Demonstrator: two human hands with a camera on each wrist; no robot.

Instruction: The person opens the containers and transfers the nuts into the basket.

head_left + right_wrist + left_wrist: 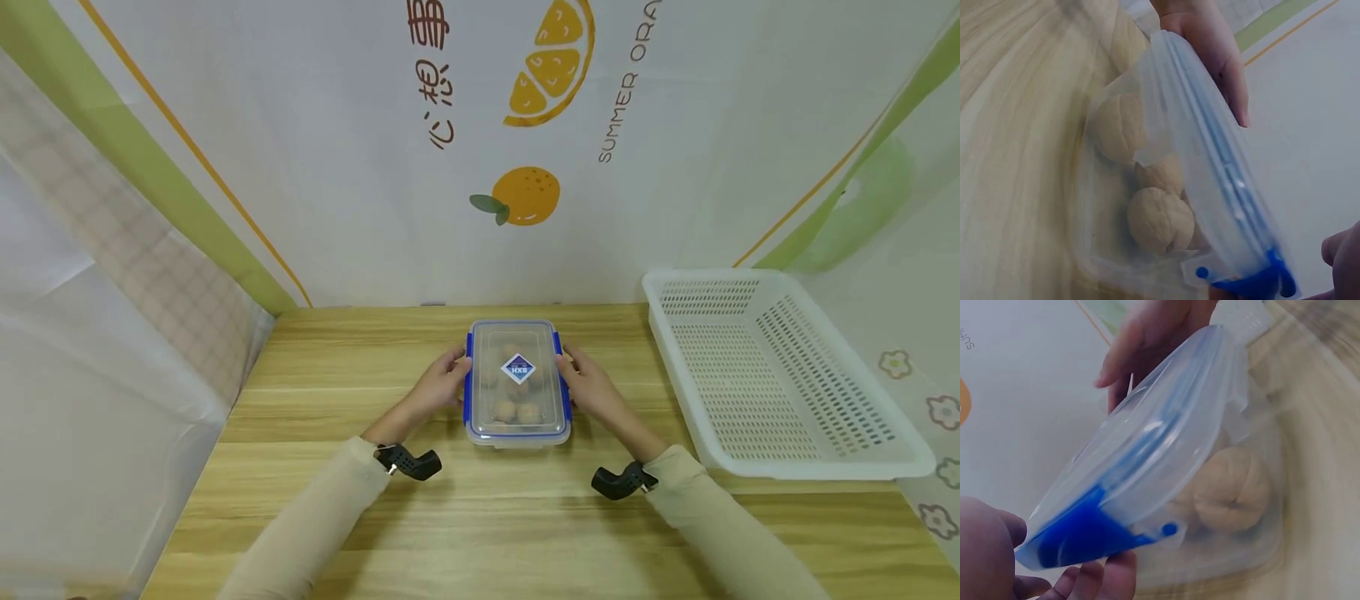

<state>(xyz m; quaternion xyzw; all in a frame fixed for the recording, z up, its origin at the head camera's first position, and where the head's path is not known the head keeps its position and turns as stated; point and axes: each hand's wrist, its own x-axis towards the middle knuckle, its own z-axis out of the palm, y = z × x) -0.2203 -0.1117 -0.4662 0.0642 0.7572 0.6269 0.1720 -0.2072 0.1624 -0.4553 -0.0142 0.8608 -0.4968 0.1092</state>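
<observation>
A clear plastic food container (517,392) with blue side clips and a diamond-shaped label on its lid rests on the table, its long sides facing my hands. Several walnuts (1233,489) show through its walls, also in the right wrist view. On the left side, my left hand (444,382) holds the edge, thumb above and fingers beneath the blue clip (1079,528). My right hand (587,385) grips the opposite side near the other blue clip (1254,284); some of its fingers are hidden. Whether the clips are fastened I cannot tell.
A white perforated plastic basket (757,392) stands on the wooden table (495,533) to the right. Behind the table hangs a white cloth (360,208) with orange prints. A black wrist mount (408,462) sits on each forearm.
</observation>
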